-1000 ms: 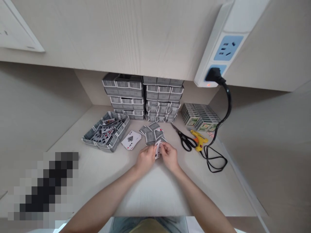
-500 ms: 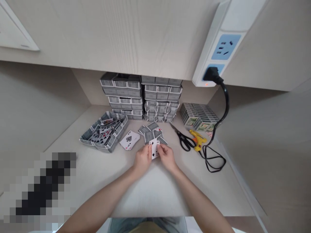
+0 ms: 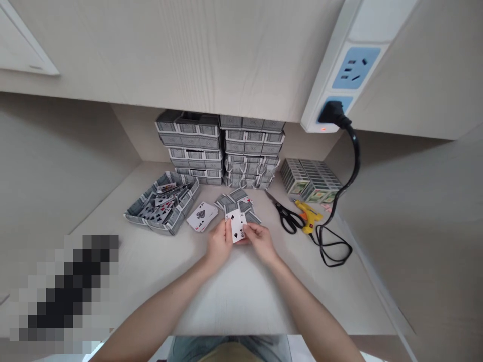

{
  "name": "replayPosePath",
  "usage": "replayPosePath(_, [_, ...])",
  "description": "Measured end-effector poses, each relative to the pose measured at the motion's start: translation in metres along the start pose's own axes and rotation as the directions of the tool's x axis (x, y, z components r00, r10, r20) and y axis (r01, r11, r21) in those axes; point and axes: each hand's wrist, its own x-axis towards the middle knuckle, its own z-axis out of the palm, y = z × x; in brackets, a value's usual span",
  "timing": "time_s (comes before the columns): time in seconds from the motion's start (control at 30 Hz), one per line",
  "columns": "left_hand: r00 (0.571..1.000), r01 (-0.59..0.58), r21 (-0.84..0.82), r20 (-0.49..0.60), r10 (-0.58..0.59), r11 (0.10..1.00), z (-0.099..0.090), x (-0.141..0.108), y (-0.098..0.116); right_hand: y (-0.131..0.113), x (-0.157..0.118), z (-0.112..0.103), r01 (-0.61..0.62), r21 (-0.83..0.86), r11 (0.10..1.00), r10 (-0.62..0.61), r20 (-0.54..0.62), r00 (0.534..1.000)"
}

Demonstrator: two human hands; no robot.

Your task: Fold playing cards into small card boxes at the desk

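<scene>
Between my two hands are white playing cards (image 3: 236, 227) with black spades, face up; how many lie together I cannot tell. My left hand (image 3: 219, 243) pinches their left edge with the thumb on top. On the right edge, the thumb and fingers of my right hand (image 3: 260, 241) are closed on them too. Just beyond lies a loose spread of grey-backed cards (image 3: 238, 194) on the table. To the left of it rests a face-up pile of cards with an ace of spades (image 3: 202, 215) on top.
A box built of folded cards (image 3: 171, 227) holds loose cards at left. Stacked card boxes (image 3: 195, 142) stand at the back. To the right are black scissors (image 3: 289, 219), a yellow glue gun (image 3: 310, 216) with its cord, and card packs (image 3: 313, 176). A power strip (image 3: 341, 90) hangs above.
The cards in my hands have shifted slightly left and turned, showing more of the face. My right fingers now reach a little under them. The view has moved slightly.
</scene>
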Motion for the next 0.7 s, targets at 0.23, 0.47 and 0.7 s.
replayPosePath(0.23, [0.999,0.044,-0.018,0.007,-0.044,0.999,0.003,-0.004,0.003,0.003,-0.008,0.004,0.144,-0.546,0.825,-0.221,-0.078,0.972])
replayPosePath(0.47, [0.984,0.161,-0.123,-0.052,-0.168,0.979,-0.001,0.0,0.005,0.008,-0.005,0.004,0.102,-0.286,0.953,-0.116,-0.032,0.993])
replayPosePath(0.7, [0.985,0.147,-0.098,-0.075,-0.154,0.984,-0.002,0.001,0.007,0.009,-0.007,0.004,0.192,-0.642,0.742,-0.247,0.004,0.969])
